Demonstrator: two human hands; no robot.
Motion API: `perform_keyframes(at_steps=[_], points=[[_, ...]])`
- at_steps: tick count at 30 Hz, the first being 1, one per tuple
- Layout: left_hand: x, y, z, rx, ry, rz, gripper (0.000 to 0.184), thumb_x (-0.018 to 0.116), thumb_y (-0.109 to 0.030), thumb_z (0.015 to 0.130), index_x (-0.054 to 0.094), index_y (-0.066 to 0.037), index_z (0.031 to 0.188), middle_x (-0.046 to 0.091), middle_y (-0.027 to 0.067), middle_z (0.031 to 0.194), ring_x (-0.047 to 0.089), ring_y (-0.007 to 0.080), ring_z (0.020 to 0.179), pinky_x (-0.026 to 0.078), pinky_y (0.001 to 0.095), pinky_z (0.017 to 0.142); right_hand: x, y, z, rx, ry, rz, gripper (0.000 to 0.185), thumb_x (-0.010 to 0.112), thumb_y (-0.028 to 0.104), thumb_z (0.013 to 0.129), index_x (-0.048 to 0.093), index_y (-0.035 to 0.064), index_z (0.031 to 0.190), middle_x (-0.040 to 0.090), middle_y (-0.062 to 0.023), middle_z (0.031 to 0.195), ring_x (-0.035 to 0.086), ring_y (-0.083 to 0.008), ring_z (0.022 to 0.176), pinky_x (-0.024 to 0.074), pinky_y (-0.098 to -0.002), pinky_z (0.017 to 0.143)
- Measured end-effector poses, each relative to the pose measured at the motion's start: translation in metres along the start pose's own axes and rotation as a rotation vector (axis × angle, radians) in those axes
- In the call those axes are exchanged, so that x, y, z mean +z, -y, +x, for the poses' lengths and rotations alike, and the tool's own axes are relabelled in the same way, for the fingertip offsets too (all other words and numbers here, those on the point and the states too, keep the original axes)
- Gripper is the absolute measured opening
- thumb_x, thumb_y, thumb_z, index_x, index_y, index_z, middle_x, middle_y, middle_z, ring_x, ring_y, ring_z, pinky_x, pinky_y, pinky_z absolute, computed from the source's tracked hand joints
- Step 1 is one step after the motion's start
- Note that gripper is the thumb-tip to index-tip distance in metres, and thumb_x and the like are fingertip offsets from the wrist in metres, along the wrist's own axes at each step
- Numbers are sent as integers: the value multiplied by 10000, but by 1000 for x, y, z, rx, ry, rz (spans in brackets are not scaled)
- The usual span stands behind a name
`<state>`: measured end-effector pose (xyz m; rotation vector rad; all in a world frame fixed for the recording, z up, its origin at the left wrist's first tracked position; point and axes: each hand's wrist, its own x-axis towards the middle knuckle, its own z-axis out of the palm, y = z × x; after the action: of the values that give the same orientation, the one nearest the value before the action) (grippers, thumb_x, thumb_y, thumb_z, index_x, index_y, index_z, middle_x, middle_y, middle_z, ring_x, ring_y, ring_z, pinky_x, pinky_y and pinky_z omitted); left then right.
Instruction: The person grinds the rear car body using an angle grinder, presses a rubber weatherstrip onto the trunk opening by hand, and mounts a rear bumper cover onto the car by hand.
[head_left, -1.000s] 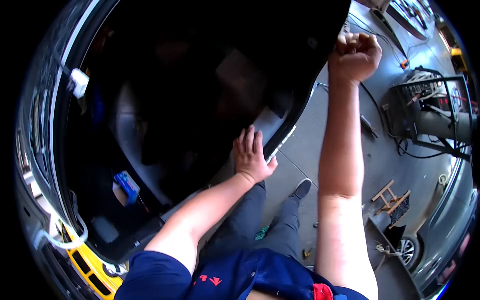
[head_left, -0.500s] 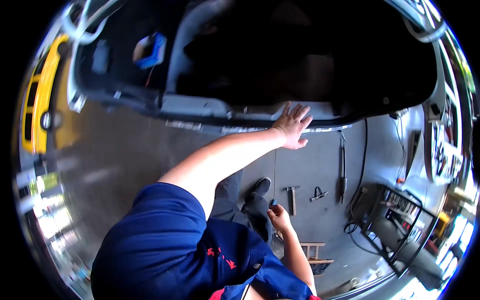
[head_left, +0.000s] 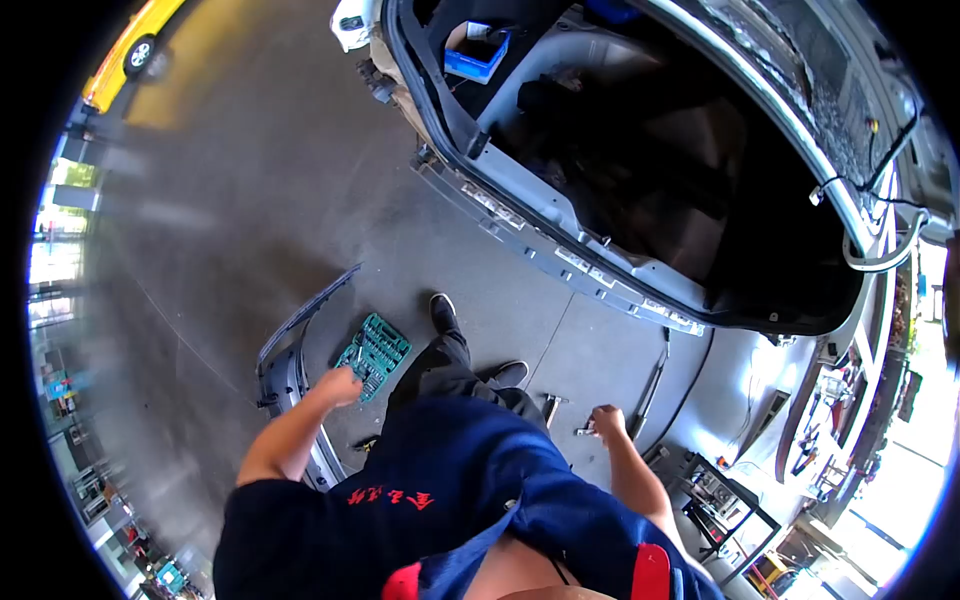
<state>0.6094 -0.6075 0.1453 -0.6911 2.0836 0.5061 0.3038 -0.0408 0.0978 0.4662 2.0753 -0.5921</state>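
Note:
My left hand (head_left: 340, 386) is closed at my left side, just in front of a green socket set case (head_left: 376, 350) lying open on the floor. Whatever its fingers hold, if anything, is hidden. To my right, my right hand (head_left: 606, 421) is curled closed, and I cannot make out what is in it. A small metal tool shows beside its fingers, apparently on the floor below. Close by on the floor is a hammer (head_left: 552, 406). Ahead is the open trunk of a car, with its bare rear edge (head_left: 560, 215) towards me.
A long curved car panel (head_left: 290, 385) lies on the floor at left. A blue box (head_left: 476, 58) sits inside the trunk. At right are a long bar (head_left: 655, 385), a dark cable and a black metal cart (head_left: 728, 515). A yellow vehicle (head_left: 125, 50) stands far left.
My left hand has left the trunk's edge, drawn back to my left side and closed. My right hand stays low and curled. The view has turned left, bringing the socket set and panel into sight.

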Motion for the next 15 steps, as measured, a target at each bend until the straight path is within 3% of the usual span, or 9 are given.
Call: perform_keyframes(at_steps=[2, 3, 5, 7, 9, 11, 13, 14, 15], points=[[36, 37, 17, -188, 26, -252, 411, 543, -331, 894, 713, 24, 1016, 698, 275, 1064, 678, 422, 1019, 535, 493, 887, 6, 33, 15, -83, 22, -50, 285, 533, 208, 880, 737, 12, 910, 701, -118, 722, 637, -205, 523, 528, -344, 488], [63, 54, 35, -178, 17, -260, 411, 543, -331, 894, 713, 24, 1016, 698, 275, 1064, 678, 422, 1019, 535, 493, 887, 12, 58, 22, -140, 31, -75, 289, 532, 220, 879, 739, 21, 907, 701, -123, 720, 642, -213, 527, 529, -347, 489], [113, 77, 60, -283, -136, -664, 386, 519, -313, 901, 720, 3, 996, 698, 277, 1062, 677, 416, 1039, 529, 485, 896, 21, 98, 72, -252, 233, -524, 275, 539, 229, 875, 742, 48, 921, 699, -127, 720, 642, -221, 523, 529, -353, 487], [75, 54, 38, -267, -99, -695, 383, 517, -306, 900, 716, 4, 1001, 699, 275, 1060, 676, 417, 1042, 526, 478, 908, 34, 199, 35, -152, 185, -318, 260, 606, 203, 924, 673, 25, 1102, 702, -74, 870, 615, -150, 627, 529, -325, 518], [60, 63, 54, -108, -9, -677, 392, 511, -321, 909, 709, -13, 1051, 701, 262, 1086, 673, 409, 1064, 520, 455, 938, 61, 278, -1, -277, 180, -227, 273, 616, 227, 929, 671, 29, 1109, 702, -67, 880, 620, -142, 643, 529, -317, 535], [10, 59, 42, -63, -149, -748, 385, 522, -328, 915, 700, -37, 1095, 705, 243, 1114, 674, 389, 1081, 516, 441, 951, 81, 354, -28, -407, 181, -135, 288, 625, 251, 933, 669, 34, 1116, 703, -60, 890, 624, -134, 659, 529, -310, 552], [8, 81, 70, -96, -202, -768, 348, 532, -300, 928, 697, -54, 1110, 713, 225, 1107, 679, 371, 1077, 522, 437, 929, 98, 407, -50, -624, 207, -330, 302, 623, 314, 911, 703, 85, 1092, 731, -110, 913, 706, -229, 849, 565, -378, 750], [5, 93, 83, -148, -277, -958, 328, 543, -282, 932, 693, -46, 1104, 720, 210, 1080, 683, 364, 1058, 525, 429, 915, 104, 427, -48, -716, 193, -384, 309, 631, 293, 913, 684, 74, 1124, 731, -113, 967, 694, -231, 924, 543, -367, 847], [3, 107, 99, -200, -357, -1144, 308, 554, -265, 937, 689, -39, 1099, 727, 196, 1054, 688, 356, 1038, 529, 422, 901, 108, 444, -48, -721, 195, -398, 309, 631, 293, 913, 684, 74, 1124, 731, -113, 967, 694, -231, 924, 543, -367, 847]])
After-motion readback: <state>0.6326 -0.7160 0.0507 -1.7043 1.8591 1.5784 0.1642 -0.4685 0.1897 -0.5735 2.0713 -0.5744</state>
